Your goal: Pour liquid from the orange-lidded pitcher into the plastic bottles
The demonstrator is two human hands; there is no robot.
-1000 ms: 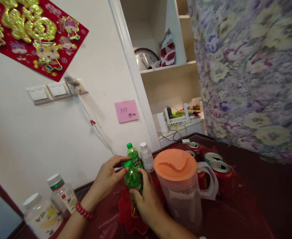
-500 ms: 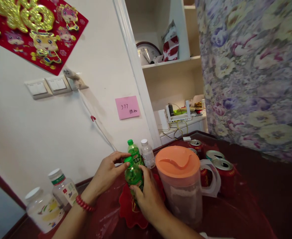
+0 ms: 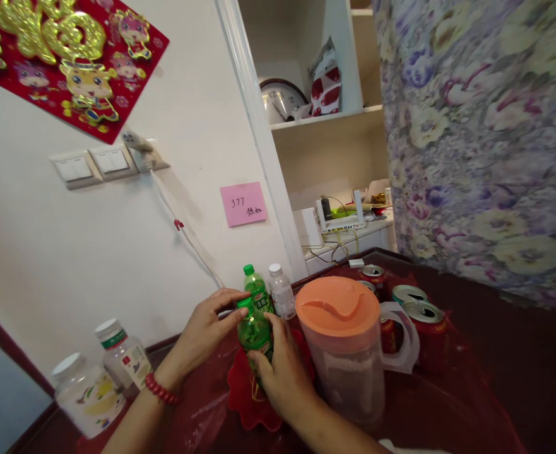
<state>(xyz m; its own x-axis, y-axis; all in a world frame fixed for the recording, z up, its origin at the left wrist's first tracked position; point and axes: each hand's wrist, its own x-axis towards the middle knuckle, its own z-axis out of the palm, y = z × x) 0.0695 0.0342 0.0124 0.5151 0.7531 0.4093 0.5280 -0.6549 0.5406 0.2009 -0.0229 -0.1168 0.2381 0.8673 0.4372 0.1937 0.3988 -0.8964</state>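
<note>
Low in the view, the right hand (image 3: pixel 282 378) is wrapped around the body of a small green bottle (image 3: pixel 254 331), covering its lower half, so the base and whatever it stands on cannot be seen. The left hand (image 3: pixel 204 334) comes in from nine o'clock, thumb and forefinger pinched on the bottle's green cap (image 3: pixel 245 307); its wrist carries a red bead bracelet (image 3: pixel 159 389). Under both hands lies a red scalloped mat (image 3: pixel 247 397), only partly visible. Just behind the held bottle, at twelve o'clock, stands a second green bottle (image 3: pixel 255 291) with its lower part hidden, and beside it a small clear bottle with a white cap (image 3: pixel 281 293). At three o'clock, close to the right hand, is a clear pitcher with an orange lid (image 3: pixel 346 343); it blocks most of the red cans (image 3: pixel 422 334) behind it, so their count is unclear. At eight o'clock two white-capped plastic jars (image 3: pixel 102 381) stand against the wall, their labels too blurred to read. The dark red table (image 3: pixel 495 391) is covered with a glossy film. On the wall, a pink note (image 3: pixel 243 203) bears 377 and some unclear handwriting. Both forearms are cut off at the bottom edge
</note>
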